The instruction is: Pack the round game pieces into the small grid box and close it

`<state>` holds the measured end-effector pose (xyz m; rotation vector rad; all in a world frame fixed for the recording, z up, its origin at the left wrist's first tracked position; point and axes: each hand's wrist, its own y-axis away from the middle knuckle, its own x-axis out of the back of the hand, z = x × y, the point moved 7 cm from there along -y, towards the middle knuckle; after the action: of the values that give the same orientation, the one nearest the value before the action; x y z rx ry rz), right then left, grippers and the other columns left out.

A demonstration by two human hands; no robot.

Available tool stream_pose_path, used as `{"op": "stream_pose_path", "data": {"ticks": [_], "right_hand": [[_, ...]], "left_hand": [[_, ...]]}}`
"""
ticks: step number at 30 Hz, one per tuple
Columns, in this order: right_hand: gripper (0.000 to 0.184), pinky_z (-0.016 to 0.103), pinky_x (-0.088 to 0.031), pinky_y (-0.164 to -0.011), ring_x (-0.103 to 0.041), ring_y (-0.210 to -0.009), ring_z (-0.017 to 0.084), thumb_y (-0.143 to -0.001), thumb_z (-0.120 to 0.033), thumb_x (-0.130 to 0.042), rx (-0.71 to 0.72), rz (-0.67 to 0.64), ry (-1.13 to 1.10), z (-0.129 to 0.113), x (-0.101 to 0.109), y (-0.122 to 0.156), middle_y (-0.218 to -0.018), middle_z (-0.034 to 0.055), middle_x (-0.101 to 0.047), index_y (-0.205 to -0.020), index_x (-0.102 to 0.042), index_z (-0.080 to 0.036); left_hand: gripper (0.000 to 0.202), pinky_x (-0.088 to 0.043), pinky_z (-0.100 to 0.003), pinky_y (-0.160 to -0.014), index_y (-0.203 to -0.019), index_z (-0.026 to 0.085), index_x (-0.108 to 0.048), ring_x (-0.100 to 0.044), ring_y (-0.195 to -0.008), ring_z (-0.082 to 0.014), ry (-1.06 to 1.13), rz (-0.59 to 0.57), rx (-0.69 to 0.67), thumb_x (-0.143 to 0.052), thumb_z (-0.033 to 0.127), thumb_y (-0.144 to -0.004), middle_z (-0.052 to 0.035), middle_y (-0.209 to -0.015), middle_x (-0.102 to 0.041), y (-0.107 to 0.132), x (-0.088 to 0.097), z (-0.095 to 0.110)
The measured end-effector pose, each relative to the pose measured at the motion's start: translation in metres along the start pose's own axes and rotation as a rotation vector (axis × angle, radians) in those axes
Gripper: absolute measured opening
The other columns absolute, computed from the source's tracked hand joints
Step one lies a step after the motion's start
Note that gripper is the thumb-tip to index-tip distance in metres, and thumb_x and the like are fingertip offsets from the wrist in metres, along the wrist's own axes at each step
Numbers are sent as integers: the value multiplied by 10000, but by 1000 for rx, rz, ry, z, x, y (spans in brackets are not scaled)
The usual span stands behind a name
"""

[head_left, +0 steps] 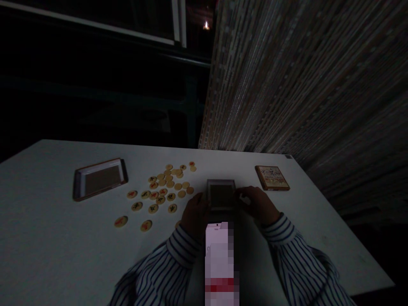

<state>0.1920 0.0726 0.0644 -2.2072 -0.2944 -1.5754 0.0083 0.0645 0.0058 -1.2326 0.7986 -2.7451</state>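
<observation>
A small open box with pale walls and a dark floor is between my two hands on the white table. My left hand grips its left side, fingers closed against the wall. At the opposite side, my right hand pinches the wall near the corner, thumb and forefinger curled together. Left of the box lie many round wooden Chinese chess pieces, some showing red or black characters, others plain side up. Part of one piece is hidden by my left wrist.
On the left stands another open, shallow box. A flat box with printed characters lies at the right. Below my hands a lit phone is partly pixelated. A string curtain hangs past the far edge of the table. The room is dark.
</observation>
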Motion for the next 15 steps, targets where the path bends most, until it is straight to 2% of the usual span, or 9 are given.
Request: {"op": "stream_pose_path", "data": {"ticks": [4, 10, 15], "right_hand": [[203, 312, -413, -710, -567, -807, 170, -759, -206, -549, 31, -5, -1, -1, 0, -2, -882, 46, -637, -955, -602, -188], [188, 303, -430, -703, -558, -776, 157, -763, -190, -540, 62, -56, -21, 0, -8, -2, -918, 72, -619, -939, -603, -170], [222, 295, -407, -693, -553, -772, 158, -770, -212, -548, 75, -104, 44, -3, -10, -3, -895, 60, -623, -984, -603, -188]], "left_hand": [[247, -468, -440, -861, -928, 152, -659, -541, -1012, -264, -106, -65, 3, -458, 212, -799, -149, -1089, -583, 1, -2, 1], [267, -459, -454, -876, -986, 180, -652, -528, -1041, -281, -74, -85, -86, -505, 175, -763, -138, -1116, -576, 0, -3, 14], [238, -457, -466, -862, -915, 178, -682, -533, -1021, -297, -2, -91, -101, -515, 179, -746, -142, -1072, -596, -3, -1, 18]]}}
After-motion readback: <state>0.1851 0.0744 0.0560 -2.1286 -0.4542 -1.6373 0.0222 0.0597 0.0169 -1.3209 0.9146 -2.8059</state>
